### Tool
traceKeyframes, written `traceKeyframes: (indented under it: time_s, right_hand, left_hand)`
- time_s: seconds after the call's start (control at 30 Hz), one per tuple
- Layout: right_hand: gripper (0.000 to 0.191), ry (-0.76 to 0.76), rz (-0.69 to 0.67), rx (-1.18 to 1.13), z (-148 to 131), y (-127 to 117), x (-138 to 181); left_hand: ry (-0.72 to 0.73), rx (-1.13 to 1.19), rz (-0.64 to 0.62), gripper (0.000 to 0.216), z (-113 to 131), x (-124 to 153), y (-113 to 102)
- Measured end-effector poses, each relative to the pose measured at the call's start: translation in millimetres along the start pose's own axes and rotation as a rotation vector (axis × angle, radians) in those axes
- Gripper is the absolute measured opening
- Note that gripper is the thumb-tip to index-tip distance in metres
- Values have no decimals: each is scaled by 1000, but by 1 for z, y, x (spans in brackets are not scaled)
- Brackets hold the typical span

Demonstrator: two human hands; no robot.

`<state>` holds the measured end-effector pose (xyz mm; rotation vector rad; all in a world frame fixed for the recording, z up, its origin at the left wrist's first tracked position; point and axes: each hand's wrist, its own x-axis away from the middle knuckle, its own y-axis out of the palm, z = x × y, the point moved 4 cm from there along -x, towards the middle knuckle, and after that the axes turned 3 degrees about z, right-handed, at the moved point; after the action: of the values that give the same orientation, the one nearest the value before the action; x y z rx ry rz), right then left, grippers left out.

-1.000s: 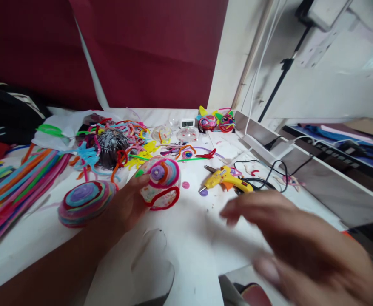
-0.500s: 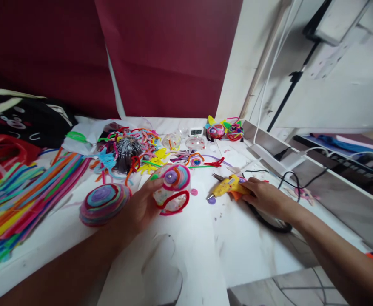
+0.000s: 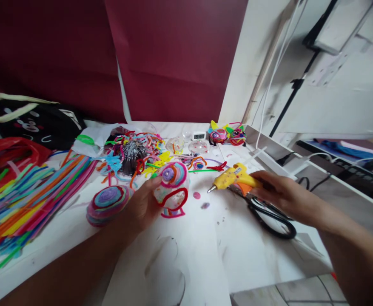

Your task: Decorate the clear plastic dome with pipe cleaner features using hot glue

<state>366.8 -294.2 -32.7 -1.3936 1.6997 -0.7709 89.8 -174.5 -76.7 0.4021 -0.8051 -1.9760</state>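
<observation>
My left hand (image 3: 141, 208) grips a clear ball (image 3: 172, 187) wrapped in coloured pipe-cleaner spirals, with a red pipe-cleaner loop on its front, held just above the white table (image 3: 205, 250). My right hand (image 3: 280, 195) is closed round the handle of a yellow glue gun (image 3: 232, 177), lifted off the table with its nozzle pointing left toward the ball. A gap of table lies between nozzle and ball. Black scissors (image 3: 269, 219) lie under my right hand.
A flat multicoloured spiral disc (image 3: 108, 203) lies left of my left hand. Long pipe cleaners (image 3: 23, 199) cover the left side, and a tangle of cut pieces (image 3: 135, 151) lies behind the ball. At the back stand small colourful masks (image 3: 226, 134) and a little digital clock (image 3: 199, 136). Cables run at right.
My right hand reached to the glue gun, closed on it and lifted it off the table, uncovering the scissors. The left hand kept holding the ball.
</observation>
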Motion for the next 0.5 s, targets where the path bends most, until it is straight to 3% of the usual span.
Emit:
traceKeyframes:
  time_s: [0.17, 0.4, 0.5]
  right_hand:
    - [46, 4, 114, -268, -15, -9, -2]
    - [31, 88, 117, -807, -36, 7, -5]
    - [27, 108, 121, -862, -44, 14, -7]
  left_hand:
    - [0, -32, -39, 17, 2, 0, 1]
    - [-22, -44, -31, 18, 3, 0, -3]
    - [-29, -11, -38, 17, 4, 1, -2]
